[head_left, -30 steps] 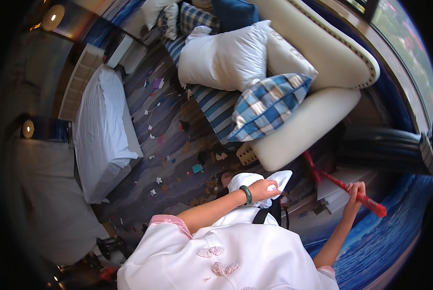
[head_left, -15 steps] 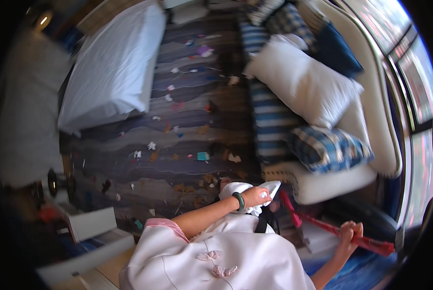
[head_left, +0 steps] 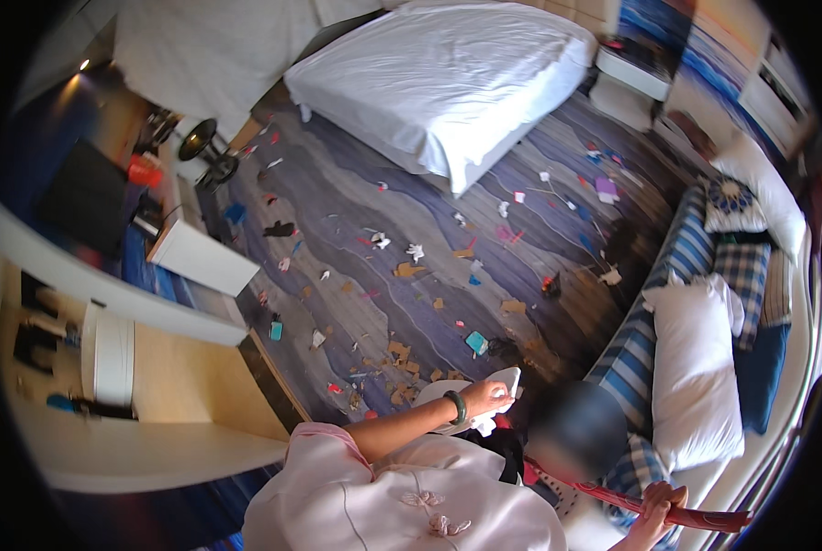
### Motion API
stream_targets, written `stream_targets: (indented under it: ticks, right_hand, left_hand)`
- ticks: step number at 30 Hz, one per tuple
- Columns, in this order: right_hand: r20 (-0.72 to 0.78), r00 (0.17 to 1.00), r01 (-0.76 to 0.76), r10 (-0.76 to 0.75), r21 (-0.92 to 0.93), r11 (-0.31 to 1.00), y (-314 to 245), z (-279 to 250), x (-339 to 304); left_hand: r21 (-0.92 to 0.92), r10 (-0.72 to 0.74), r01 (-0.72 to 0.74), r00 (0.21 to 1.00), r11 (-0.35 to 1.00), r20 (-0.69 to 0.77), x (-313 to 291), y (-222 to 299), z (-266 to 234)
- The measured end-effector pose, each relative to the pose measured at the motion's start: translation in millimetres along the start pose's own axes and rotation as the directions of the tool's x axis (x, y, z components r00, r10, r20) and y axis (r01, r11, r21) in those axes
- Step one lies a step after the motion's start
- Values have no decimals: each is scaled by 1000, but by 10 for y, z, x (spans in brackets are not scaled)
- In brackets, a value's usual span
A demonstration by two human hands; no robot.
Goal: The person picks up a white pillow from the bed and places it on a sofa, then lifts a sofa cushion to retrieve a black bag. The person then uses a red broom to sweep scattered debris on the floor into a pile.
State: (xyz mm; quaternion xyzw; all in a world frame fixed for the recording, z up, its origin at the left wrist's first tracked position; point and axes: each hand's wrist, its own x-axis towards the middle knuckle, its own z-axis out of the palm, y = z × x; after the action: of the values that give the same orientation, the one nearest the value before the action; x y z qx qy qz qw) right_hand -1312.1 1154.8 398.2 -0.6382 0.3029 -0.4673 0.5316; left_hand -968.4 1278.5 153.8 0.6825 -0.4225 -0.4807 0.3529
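My left hand (head_left: 486,401), with a dark green bangle at the wrist, is closed on a white thing (head_left: 510,378) in front of my body. It has a flat upper edge and crumpled folds below; I cannot tell whether it is cloth or paper. At the lower right, the fingers of my right hand (head_left: 661,507) wrap round a long red strap (head_left: 613,497). One end sticks out to the right of the hand; the other runs left towards my body. Between my hands, a dark, blurred round shape (head_left: 576,432) hides part of the sofa.
Scraps of paper, cardboard (head_left: 402,354) and coloured bits litter the grey patterned carpet (head_left: 356,248). A white-covered bed (head_left: 448,83) stands at the far side. The striped sofa (head_left: 650,321) with pillows lines the right. Left are a white drawer unit (head_left: 204,257) and an open wooden cabinet (head_left: 191,376).
My view has turned left, so the bed and sofa have shifted right in the picture. Both hands keep their holds. The dark blurred shape has come into view between them.
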Motion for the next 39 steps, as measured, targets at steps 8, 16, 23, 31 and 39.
stream_targets:
  ticks: [8, 16, 23, 31, 39]
  right_hand:
    - [-60, 997, -44, 57, 200, 979, 347, 77, 905]
    - [92, 994, -78, 52, 297, 952, 453, 234, 1767]
    - [-27, 999, -16, 23, 238, 971, 684, 142, 2285]
    - [-171, 983, -39, 68, 168, 985, 1158, 283, 3094]
    - [-278, 947, -131, 162, 127, 983, 1719, 1088, 4592]
  left_hand:
    - [-103, -8, -10, 985, 995, -172, 2, 255, -136]
    - [-148, -50, -5, 929, 989, -366, 523, 413, -170]
    - [-192, -9, -63, 936, 979, -353, 1010, 560, -102]
    - [-283, -28, -27, 981, 959, -190, 2048, 745, -630]
    - [-262, -31, -13, 986, 965, -161, 3349, 728, -1745]
